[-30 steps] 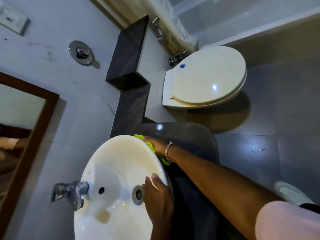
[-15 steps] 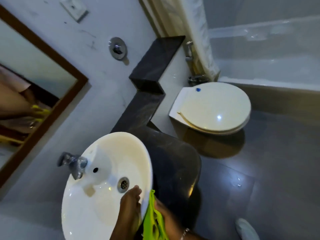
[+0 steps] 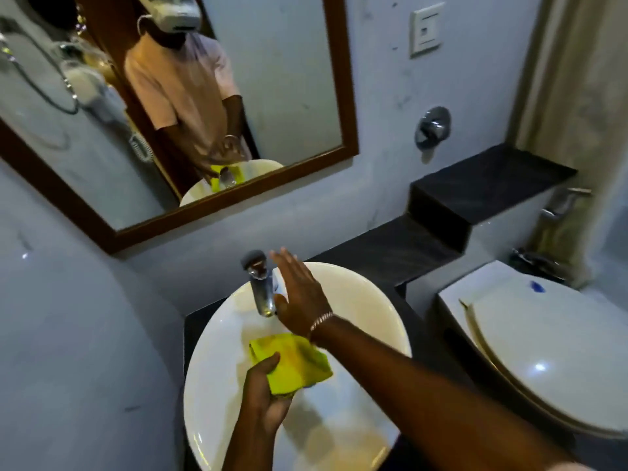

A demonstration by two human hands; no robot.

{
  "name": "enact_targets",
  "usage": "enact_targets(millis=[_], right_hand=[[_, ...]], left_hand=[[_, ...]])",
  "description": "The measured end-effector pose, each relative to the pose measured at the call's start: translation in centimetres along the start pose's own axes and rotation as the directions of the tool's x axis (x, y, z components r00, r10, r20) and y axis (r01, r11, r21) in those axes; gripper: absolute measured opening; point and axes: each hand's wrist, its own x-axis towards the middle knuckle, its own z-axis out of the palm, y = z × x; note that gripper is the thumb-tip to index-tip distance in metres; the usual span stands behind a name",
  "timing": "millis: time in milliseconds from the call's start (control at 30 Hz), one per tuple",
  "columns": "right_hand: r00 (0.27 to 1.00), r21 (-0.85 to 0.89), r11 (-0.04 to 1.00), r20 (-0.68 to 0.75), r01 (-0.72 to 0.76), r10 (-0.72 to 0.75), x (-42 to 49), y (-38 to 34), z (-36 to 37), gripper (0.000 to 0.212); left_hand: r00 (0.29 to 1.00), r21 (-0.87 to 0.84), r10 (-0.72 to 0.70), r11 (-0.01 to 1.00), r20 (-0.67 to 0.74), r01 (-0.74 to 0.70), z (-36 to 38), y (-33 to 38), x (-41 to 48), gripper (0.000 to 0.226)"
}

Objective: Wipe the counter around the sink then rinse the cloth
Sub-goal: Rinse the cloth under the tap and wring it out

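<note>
A yellow-green cloth point(image 3: 294, 363) hangs over the bowl of the white oval sink point(image 3: 367, 300), pinched in my left hand point(image 3: 265, 399) from below. My right hand point(image 3: 300, 295), with a bracelet on the wrist, is stretched flat with fingers apart, right beside the chrome tap point(image 3: 261, 283). Its thumb is close to the spout; I cannot tell if it touches. No water is visible running. The dark stone counter point(image 3: 384, 253) runs behind and to the right of the sink.
A wood-framed mirror point(image 3: 343, 96) hangs on the wall above the sink. A closed white toilet point(image 3: 543, 351) stands to the right, below a raised dark ledge point(image 3: 489, 181). A round chrome wall fitting point(image 3: 432, 125) and a switch plate point(image 3: 426, 30) sit on the wall.
The view has swung up and left toward the mirror. The cloth went from my right hand at the sink's edge into my left hand over the bowl. My right hand reached to the tap.
</note>
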Motion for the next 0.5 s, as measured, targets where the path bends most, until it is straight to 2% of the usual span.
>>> enact_targets(millis=[33, 100, 133, 167, 200, 233, 267, 333, 400, 500], right_hand=[[0.993, -0.113, 0.990, 0.089, 0.083, -0.073, 2.6, -0.3, 0.4, 0.078], [0.938, -0.353, 0.905, 0.326, 0.236, -0.118, 6.9, -0.3, 1.4, 0.082], [0.908, -0.436, 0.841, 0.395, 0.319, -0.139, 8.5, 0.0, 1.6, 0.074], [0.886, -0.476, 0.791, 0.431, 0.383, -0.170, 9.8, 0.1, 2.1, 0.059], [0.884, -0.489, 0.766, 0.415, 0.417, -0.216, 10.3, 0.3, 1.9, 0.044], [0.894, -0.473, 0.780, 0.378, 0.410, -0.240, 10.8, 0.4, 1.7, 0.034], [0.904, -0.426, 0.822, 0.362, 0.377, -0.226, 11.6, 0.2, 1.7, 0.030], [0.907, -0.342, 0.891, 0.391, 0.299, -0.155, 12.8, -0.4, 1.3, 0.025], [0.909, -0.298, 0.927, 0.407, 0.226, -0.090, 13.3, -0.4, 1.1, 0.024], [0.915, -0.244, 0.944, 0.388, 0.221, -0.114, 12.3, 0.1, 1.4, 0.038]], left_hand=[[1.000, -0.015, -0.005, 1.000, 0.020, 0.005, 0.1, 0.6, 1.0, 0.028], [0.999, -0.023, 0.018, 1.000, 0.035, -0.017, 0.7, 1.6, 2.3, 0.026], [0.998, -0.021, 0.047, 0.999, 0.036, -0.046, 0.7, 1.9, 3.1, 0.028], [0.996, -0.019, 0.074, 0.997, 0.045, -0.073, 0.5, 2.4, 4.0, 0.041], [0.994, -0.003, 0.087, 0.996, 0.059, -0.087, 0.5, 2.5, 4.5, 0.062], [0.993, -0.003, 0.098, 0.995, 0.069, -0.098, 0.5, 2.6, 4.8, 0.079], [0.992, -0.037, 0.097, 0.995, 0.081, -0.094, 0.0, 2.6, 5.3, 0.087], [0.991, -0.069, 0.089, 0.994, 0.102, -0.082, -0.6, 2.5, 6.1, 0.086], [0.991, -0.066, 0.117, 0.991, 0.061, -0.113, -0.8, 2.3, 6.5, 0.082], [0.982, -0.081, 0.187, 0.979, -0.031, -0.189, -1.1, 1.9, 7.0, 0.083]])
